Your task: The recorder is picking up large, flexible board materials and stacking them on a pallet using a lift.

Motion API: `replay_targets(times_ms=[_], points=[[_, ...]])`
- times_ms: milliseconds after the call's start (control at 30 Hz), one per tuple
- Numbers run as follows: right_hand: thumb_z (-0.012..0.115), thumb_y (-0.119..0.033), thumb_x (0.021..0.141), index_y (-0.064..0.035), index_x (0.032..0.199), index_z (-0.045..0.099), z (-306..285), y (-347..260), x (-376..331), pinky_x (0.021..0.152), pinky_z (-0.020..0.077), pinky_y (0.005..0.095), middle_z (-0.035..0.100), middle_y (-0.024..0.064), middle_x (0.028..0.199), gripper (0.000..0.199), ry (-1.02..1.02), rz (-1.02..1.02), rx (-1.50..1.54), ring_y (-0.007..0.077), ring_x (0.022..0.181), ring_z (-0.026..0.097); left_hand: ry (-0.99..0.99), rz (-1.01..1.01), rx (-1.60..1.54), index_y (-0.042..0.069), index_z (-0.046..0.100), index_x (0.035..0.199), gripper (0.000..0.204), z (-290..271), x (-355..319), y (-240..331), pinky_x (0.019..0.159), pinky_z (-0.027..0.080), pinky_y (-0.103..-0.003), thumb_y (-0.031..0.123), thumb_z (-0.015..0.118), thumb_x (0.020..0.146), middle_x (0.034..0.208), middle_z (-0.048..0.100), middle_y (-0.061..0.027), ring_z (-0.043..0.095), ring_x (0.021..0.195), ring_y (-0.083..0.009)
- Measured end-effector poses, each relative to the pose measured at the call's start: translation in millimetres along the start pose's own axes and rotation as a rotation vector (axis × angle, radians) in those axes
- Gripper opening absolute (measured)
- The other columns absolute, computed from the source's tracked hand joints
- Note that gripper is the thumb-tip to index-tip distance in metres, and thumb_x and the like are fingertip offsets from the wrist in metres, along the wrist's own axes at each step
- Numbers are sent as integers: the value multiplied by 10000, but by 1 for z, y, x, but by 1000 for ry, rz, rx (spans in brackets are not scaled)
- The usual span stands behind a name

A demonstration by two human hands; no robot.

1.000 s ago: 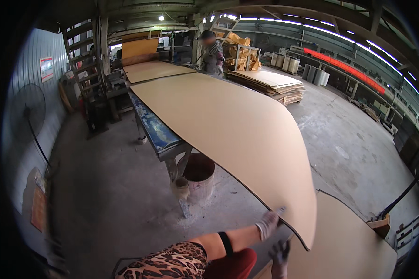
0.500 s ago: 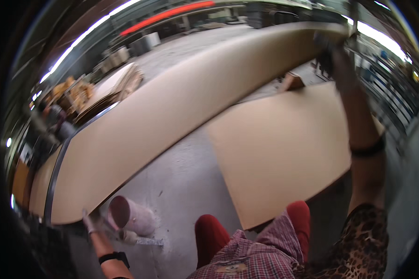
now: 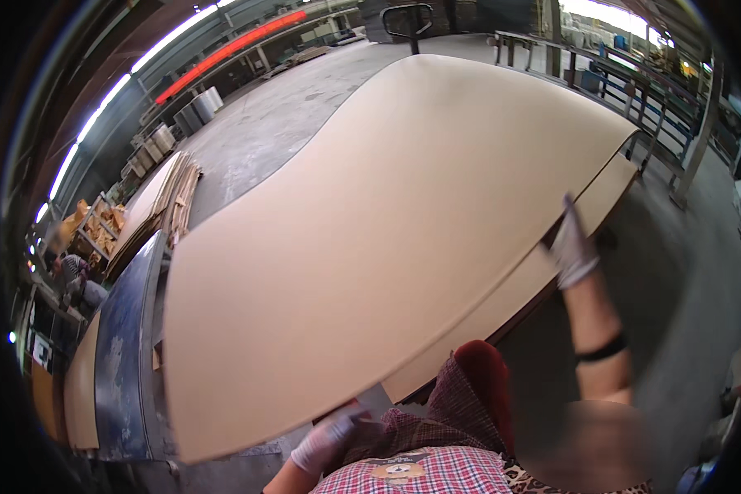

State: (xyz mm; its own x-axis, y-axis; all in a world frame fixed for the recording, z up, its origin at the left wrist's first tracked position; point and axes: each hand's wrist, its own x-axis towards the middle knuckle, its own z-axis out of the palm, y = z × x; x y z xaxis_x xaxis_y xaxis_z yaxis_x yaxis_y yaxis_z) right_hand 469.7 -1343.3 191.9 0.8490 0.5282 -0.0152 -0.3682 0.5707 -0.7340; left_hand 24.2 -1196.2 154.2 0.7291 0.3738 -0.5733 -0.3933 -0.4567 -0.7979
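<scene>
A large, thin tan sheet (image 3: 370,239) spreads before me, its far part arched up in a wave. Beneath its right edge shows another tan sheet (image 3: 469,329) with a dark edge. My right hand (image 3: 575,251), in a pale glove with dark fingertips, is at the upper sheet's right-hand edge; its fingers stretch forward, apart from each other. Low in the middle, my gloved left hand (image 3: 333,436) is by the near edge, close to my body. Its fingers point right and are smeared by motion, so their grip cannot be made out.
Left of the sheet stands a blue, scuffed flat surface (image 3: 128,362) with a metal rim. Stacked boards (image 3: 152,202) lie beyond it, near a person (image 3: 78,276). Metal railings (image 3: 634,99) run at the far right, and a black looped handle (image 3: 407,18) rises behind the sheet.
The upper sheet has swung right and come down over the lower one. My right hand has left the far corner and drawn nearer; my left has moved right. The pink bucket is hidden now.
</scene>
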Motion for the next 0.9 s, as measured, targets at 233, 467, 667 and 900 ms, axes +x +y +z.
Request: replay_targets(times_ms=[233,467,667,900], points=[[599,-183,799,3,1103,522,-154,113,-18,837,461,351,581,107,1044,364,290,-17,-81,229,954,564,440,-394,-2248,-16,444,1208,469,96,77,8,942,360,-325,235,568,832,1177,515,-149,489,1084,-254],[635,-97,761,25,987,556,-260,132,55,807,422,352,590,134,972,269,440,109,-299,259,881,546,-87,-782,-2569,-10,319,1260,670,213,258,136,925,382,-408,301,650,768,1247,440,-180,438,1122,-325],[627,-137,763,31,1029,528,-277,156,112,825,408,396,575,183,1010,330,687,280,-661,312,915,534,-192,-870,-3281,36,409,1141,325,253,294,120,771,460,-502,55,514,835,1094,532,-139,537,957,-345],[608,-170,777,10,1163,412,-312,195,155,850,414,415,519,185,1123,469,910,220,-853,327,989,528,-332,-812,-3213,77,428,1096,288,239,333,160,724,478,-452,36,527,829,1040,543,-123,545,929,-296]])
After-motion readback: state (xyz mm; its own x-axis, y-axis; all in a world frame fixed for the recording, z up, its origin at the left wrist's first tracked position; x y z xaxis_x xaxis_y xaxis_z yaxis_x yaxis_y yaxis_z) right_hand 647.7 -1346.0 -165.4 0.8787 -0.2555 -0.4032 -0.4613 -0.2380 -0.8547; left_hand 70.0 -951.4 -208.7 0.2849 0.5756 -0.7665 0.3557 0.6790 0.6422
